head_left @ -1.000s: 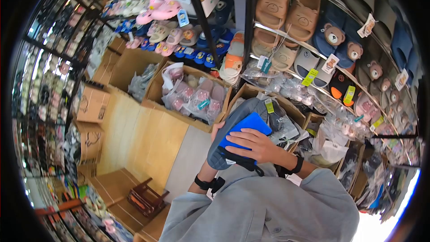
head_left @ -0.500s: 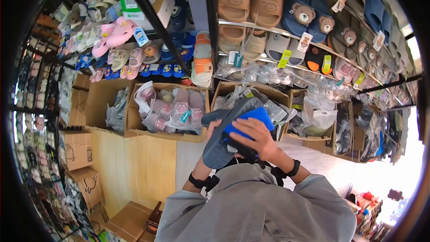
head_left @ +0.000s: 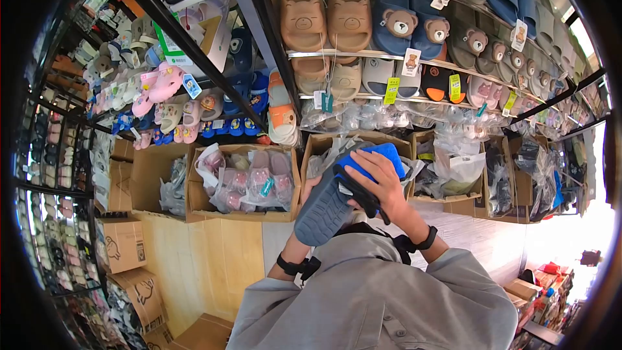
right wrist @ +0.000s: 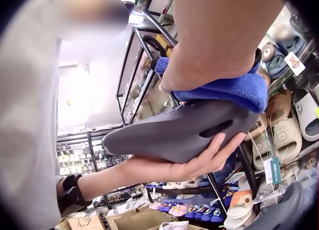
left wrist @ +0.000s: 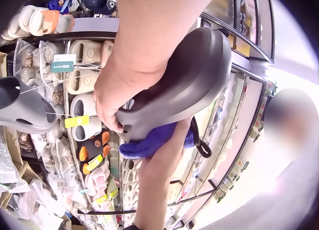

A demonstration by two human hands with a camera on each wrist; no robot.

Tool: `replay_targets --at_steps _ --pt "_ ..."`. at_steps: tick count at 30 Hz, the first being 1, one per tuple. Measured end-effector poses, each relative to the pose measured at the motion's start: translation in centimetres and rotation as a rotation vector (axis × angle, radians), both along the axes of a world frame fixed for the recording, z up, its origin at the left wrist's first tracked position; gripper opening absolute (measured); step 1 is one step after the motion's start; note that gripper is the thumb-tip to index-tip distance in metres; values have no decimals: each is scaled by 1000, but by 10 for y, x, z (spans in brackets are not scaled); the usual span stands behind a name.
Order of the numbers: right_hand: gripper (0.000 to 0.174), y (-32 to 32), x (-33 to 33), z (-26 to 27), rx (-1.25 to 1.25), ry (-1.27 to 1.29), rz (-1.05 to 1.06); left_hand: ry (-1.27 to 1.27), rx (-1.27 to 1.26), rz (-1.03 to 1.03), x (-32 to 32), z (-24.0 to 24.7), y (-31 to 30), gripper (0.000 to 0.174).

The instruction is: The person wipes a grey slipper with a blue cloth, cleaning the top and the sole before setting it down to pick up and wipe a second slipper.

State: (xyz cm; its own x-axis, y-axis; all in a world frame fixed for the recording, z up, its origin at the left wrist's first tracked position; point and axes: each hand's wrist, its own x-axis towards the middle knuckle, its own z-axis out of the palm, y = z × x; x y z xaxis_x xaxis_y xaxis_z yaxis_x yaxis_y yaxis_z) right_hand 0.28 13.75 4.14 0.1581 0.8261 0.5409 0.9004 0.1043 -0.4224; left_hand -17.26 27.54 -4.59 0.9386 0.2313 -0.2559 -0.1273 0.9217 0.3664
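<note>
**Blue cloth on a grey shoe**

The left hand has its grip curled round the shoe, held sole up before the person. The right hand lies with fingers stretched over the cloth, pressing it to the sole. Beyond are boxes, with pink slippers in one to the left; brown slides stand farther off.

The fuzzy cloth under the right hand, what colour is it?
The fuzzy cloth is plain blue; it shows best in the right wrist view.
</note>
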Motion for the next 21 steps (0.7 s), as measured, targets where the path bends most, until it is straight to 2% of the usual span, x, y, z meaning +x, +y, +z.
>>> replay_targets --at_steps 3,4,7,8,10,12,14,17,18,19,20,21 --pt "69 -5 -1 7 24 -30 81 0 676 129 4 39 -18 74" --pt "70 -7 -3 13 18 -61 114 18 797 120 6 52 -17 81" --pt "67 -16 -2 11 7 -122 227 -37 1106 216 7 28 -18 81" --pt "67 -20 2 9 -34 -142 270 11 999 192 7 21 -17 80" --pt "68 -28 18 12 -75 -202 307 31 937 200 16 26 -22 79" --pt "70 -36 33 18 -142 -223 324 -28 1025 267 26 34 -30 80" --pt "70 -42 39 17 -111 -126 291 -2 672 142 32 48 -31 81" --pt "69 -48 42 14 -64 -58 256 -47 265 95 40 25 -23 89" --pt "68 -49 42 13 -50 -59 249 -34 583 141 40 23 -29 90" --pt "68 -51 41 12 -37 -58 242 -38 787 167 40 20 -32 92" --pt "68 -53 40 10 -42 -79 235 -32 987 207 41 16 -35 93" --pt "67 -55 40 8 -47 -100 227 -47 1074 228 43 15 -36 94"
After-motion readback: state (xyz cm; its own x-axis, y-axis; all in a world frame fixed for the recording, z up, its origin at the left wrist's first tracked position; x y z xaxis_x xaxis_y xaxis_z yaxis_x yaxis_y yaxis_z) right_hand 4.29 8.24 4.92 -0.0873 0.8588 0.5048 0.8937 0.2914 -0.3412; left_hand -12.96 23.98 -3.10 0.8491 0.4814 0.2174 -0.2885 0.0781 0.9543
